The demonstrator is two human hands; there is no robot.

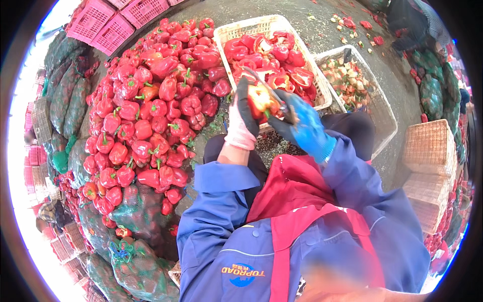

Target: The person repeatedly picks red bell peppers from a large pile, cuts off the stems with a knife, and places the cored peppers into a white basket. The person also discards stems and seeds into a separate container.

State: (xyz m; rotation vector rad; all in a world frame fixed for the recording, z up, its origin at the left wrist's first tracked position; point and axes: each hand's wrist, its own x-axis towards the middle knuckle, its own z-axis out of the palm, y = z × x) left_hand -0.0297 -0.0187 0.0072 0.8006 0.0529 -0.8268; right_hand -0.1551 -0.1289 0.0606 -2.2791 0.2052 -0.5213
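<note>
My left hand (243,117), in a pink and black glove, grips a red bell pepper (259,99) that looks partly cut, with a bright, pale patch and a green stem. From the other side, my right hand (302,119), in a blue and black glove, holds a thin knife (266,85) whose blade runs along the pepper's far side. Its handle is mostly hidden by the fingers. Just beyond both hands is a cream plastic crate (326,85) holding cut red peppers (281,51).
At left lies a large heap of whole red peppers (143,130), with filled mesh sacks (141,268) nearer me. A pale bin (383,98) of cores and stems stands to the right. Farther out are pink crates (113,34), stacked cream crates (428,147) and another person (409,22).
</note>
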